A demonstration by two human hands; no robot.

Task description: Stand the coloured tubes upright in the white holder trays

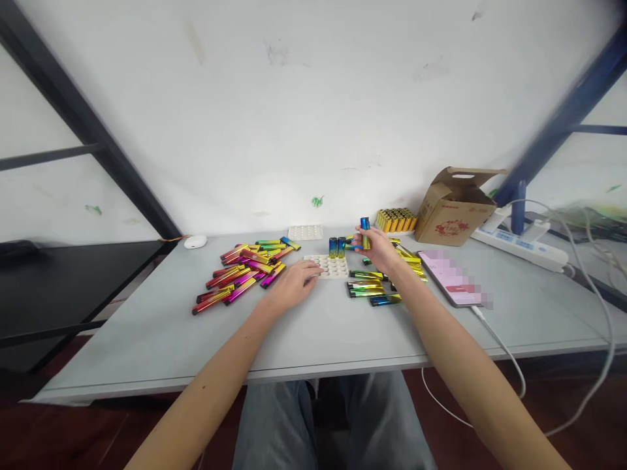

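My right hand [375, 247] is raised above the table, its fingers closed round an upright lighter [365, 225] with a shiny blue and gold body. My left hand [296, 282] holds the left edge of a white tray [339, 269] with rows of holes, fingers on top and thumb at the near side. Two blue-gold lighters [337, 247] stand upright in the tray's back row. Left of it lies a heap of red, purple and gold lighters [242, 271]. On the right, green, gold and blue lighters [366, 288] lie flat, some hidden behind my right hand and forearm.
Against the wall stand a second white tray [305, 232] and a block of upright yellow lighters [396, 220]. An open cardboard box [450, 212], a power strip [522, 245] and a phone [448, 277] on a cable are at right. A white case [195, 242] lies at far left.
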